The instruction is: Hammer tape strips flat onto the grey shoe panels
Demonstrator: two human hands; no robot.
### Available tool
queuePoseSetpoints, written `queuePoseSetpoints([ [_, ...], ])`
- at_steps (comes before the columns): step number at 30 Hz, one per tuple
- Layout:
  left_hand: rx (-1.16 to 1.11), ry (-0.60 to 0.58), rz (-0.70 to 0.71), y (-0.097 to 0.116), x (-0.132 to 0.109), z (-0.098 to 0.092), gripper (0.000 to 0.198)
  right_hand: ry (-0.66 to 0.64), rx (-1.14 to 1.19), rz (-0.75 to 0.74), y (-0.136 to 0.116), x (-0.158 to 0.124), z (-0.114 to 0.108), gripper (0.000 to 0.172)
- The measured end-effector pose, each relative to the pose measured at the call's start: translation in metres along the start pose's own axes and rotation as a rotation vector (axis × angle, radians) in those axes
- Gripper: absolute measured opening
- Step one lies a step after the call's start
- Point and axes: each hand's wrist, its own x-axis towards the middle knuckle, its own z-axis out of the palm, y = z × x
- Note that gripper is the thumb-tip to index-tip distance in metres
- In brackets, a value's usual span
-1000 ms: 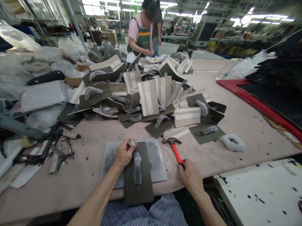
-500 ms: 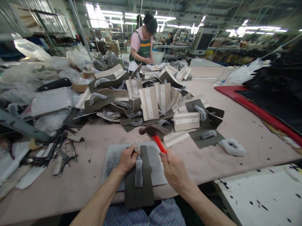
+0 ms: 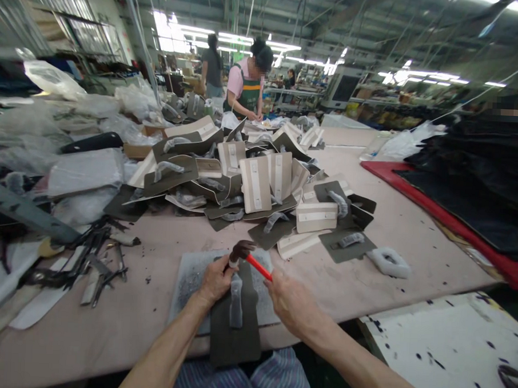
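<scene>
Near edge: dark panel (image 3: 235, 324) lies flat on grey pad (image 3: 186, 279), overhanging table (image 3: 412, 218) toward the lap; wrapped strap (image 3: 236, 299) runs down its middle.
Left hand (image 3: 214, 281): fingers pinched around small metal punch (image 3: 233, 264), upright at panel's top end.
Right hand (image 3: 292, 301): clenched on red handle of hammer (image 3: 250, 257); head sits right at the punch top, contact blurred.
Handling: panel looks like stiff board, light, slides easily; pin it flat near the punch. Hammer head-heavy; grip low on handle.
Left of pad: scattered dark metal tools (image 3: 91, 255).
Right: white foam piece (image 3: 388, 261).
Mid table: pile of tan and dark panels (image 3: 255, 182).
Far: person in green apron (image 3: 249, 88) at table end.
</scene>
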Motion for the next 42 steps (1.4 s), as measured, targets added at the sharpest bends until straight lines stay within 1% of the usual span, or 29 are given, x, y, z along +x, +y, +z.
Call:
queuePoseSetpoints([
  [1,-0.001,-0.002,0.003,-0.001,0.000,0.000,0.020,-0.088,-0.045,0.026,0.008,-0.002,0.005,0.029],
  [3,-0.001,-0.002,0.012,-0.003,-0.001,0.000,0.021,-0.165,-0.092,0.096,0.025,-0.006,0.010,0.029],
  [6,-0.006,-0.005,0.013,-0.007,-0.001,0.001,0.019,-0.193,-0.082,0.237,0.055,-0.016,0.019,0.033],
  [8,-0.027,-0.005,0.006,-0.009,0.000,0.002,0.020,-0.204,-0.067,0.342,0.079,-0.027,0.032,0.035],
  [10,-0.045,0.001,-0.002,-0.011,0.001,0.002,0.022,-0.209,-0.112,0.444,0.098,-0.038,0.047,0.034],
  [12,-0.055,0.009,-0.006,-0.011,0.001,0.002,0.021,-0.211,-0.190,0.521,0.107,-0.043,0.059,0.032],
  [14,-0.059,0.020,-0.010,-0.009,0.002,0.001,0.021,-0.168,-0.255,0.525,0.098,-0.042,0.064,0.027],
  [15,-0.060,0.025,-0.012,-0.008,0.002,0.001,0.021,-0.115,-0.266,0.483,0.086,-0.038,0.063,0.029],
  [16,-0.061,0.030,-0.012,-0.007,0.001,0.001,0.021,-0.049,-0.258,0.405,0.071,-0.033,0.061,0.037],
  [17,-0.063,0.034,-0.012,-0.006,0.001,0.001,0.020,0.010,-0.232,0.289,0.054,-0.028,0.058,0.047],
  [18,-0.070,0.037,-0.014,-0.006,0.001,0.001,0.019,0.040,-0.188,0.136,0.034,-0.022,0.055,0.054],
  [19,-0.084,0.045,-0.022,-0.006,0.001,0.002,0.018,0.035,-0.134,-0.038,0.015,-0.016,0.052,0.056],
  [20,-0.111,0.054,-0.041,-0.006,0.001,0.004,0.018,-0.008,-0.084,-0.214,-0.004,-0.010,0.049,0.053],
  [21,-0.151,0.080,-0.074,-0.007,0.002,0.005,0.019,-0.070,-0.057,-0.377,-0.020,-0.005,0.048,0.046],
  [22,-0.199,0.123,-0.118,-0.008,0.005,0.005,0.020,-0.137,-0.056,-0.508,-0.034,-0.001,0.047,0.037],
  [23,-0.250,0.186,-0.167,-0.008,0.008,0.004,0.022,-0.190,-0.078,-0.595,-0.044,0.003,0.047,0.029],
  [24,-0.300,0.270,-0.217,-0.007,0.012,0.002,0.024,-0.224,-0.112,-0.637,-0.051,0.006,0.048,0.025],
  [25,-0.344,0.366,-0.256,-0.003,0.016,-0.004,0.027,-0.235,-0.148,-0.633,-0.055,0.009,0.049,0.022],
  [26,-0.376,0.464,-0.273,0.004,0.020,-0.012,0.029,-0.226,-0.182,-0.591,-0.058,0.012,0.050,0.019],
  [27,-0.391,0.553,-0.267,0.013,0.024,-0.021,0.031,-0.200,-0.210,-0.515,-0.059,0.013,0.050,0.016],
  [29,-0.369,0.650,-0.186,0.039,0.028,-0.044,0.034,-0.127,-0.243,-0.324,-0.059,0.016,0.048,0.012],
  [31,-0.288,0.635,-0.079,0.065,0.029,-0.062,0.033,-0.097,-0.235,-0.150,-0.059,0.018,0.046,0.016],
  [32,-0.265,0.614,-0.044,0.075,0.028,-0.067,0.032,-0.107,-0.212,-0.079,-0.059,0.018,0.047,0.019],
  [33,-0.255,0.579,-0.028,0.080,0.026,-0.067,0.031,-0.126,-0.177,-0.023,-0.060,0.018,0.048,0.024],
  [34,-0.264,0.533,-0.034,0.080,0.025,-0.063,0.029,-0.148,-0.136,0.026,-0.061,0.018,0.051,0.031],
  [36,-0.319,0.412,-0.086,0.065,0.021,-0.044,0.026,-0.176,-0.040,0.120,-0.061,0.017,0.061,0.039],
  [38,-0.388,0.294,-0.146,0.038,0.018,-0.019,0.026,-0.163,0.066,0.215,-0.059,0.015,0.074,0.036],
  [40,-0.423,0.236,-0.183,0.010,0.015,0.003,0.029,-0.129,0.185,0.294,-0.055,0.012,0.084,0.036],
  [42,-0.437,0.218,-0.208,-0.008,0.013,0.015,0.033,-0.103,0.316,0.335,-0.051,0.009,0.091,0.040],
])
